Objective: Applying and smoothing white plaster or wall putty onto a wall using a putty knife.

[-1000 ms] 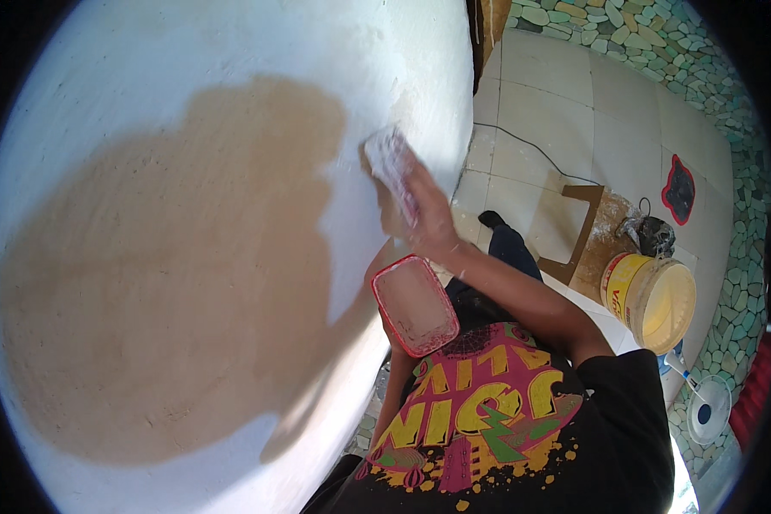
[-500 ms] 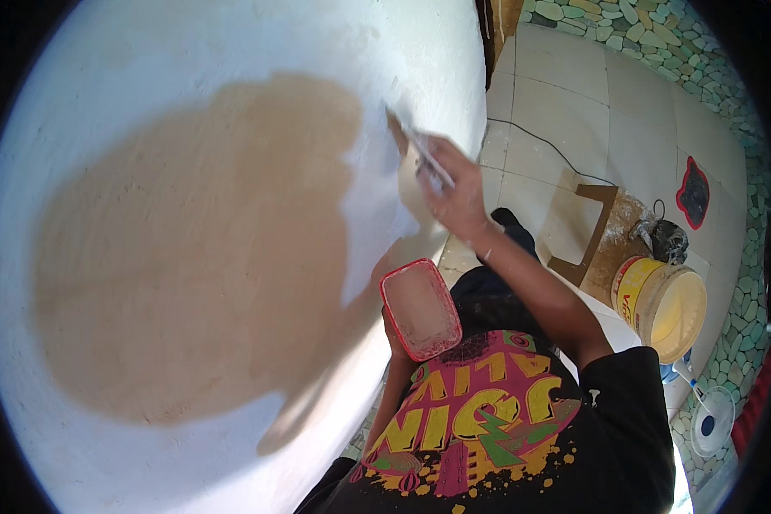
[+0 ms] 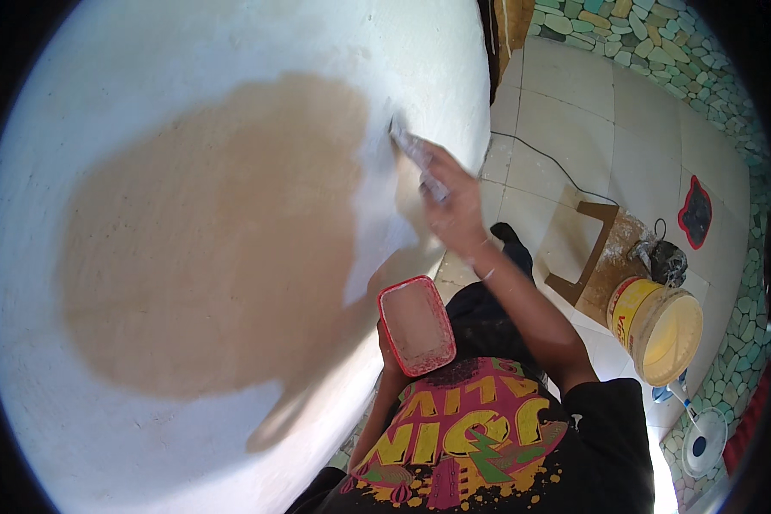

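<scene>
In my right hand (image 3: 456, 206) is a paint-caked brush (image 3: 415, 156), gripped by its handle, its dark tip against or very close to the white wall (image 3: 231, 43). The fingers wrap round the handle. My left hand (image 3: 388, 349) holds a red-rimmed rectangular tub (image 3: 416, 325) close to my body, below the right hand. Pale paint-like liquid lies inside the tub, and splashes coat its inner sides. Most of the left fingers are hidden behind the tub.
A large shadow falls across the wall. On the tiled floor to the right stand a small wooden bench (image 3: 595, 274), a yellow-and-white bucket (image 3: 660, 330) and a dark, paint-spattered tool (image 3: 664, 259). A cable (image 3: 557, 161) crosses the tiles. A red-edged dark mat (image 3: 696, 212) lies farther right.
The brush has turned in my right hand, from a thin edge to its broad side, and its tip sits slightly lower in view. The tub stays in my left hand.
</scene>
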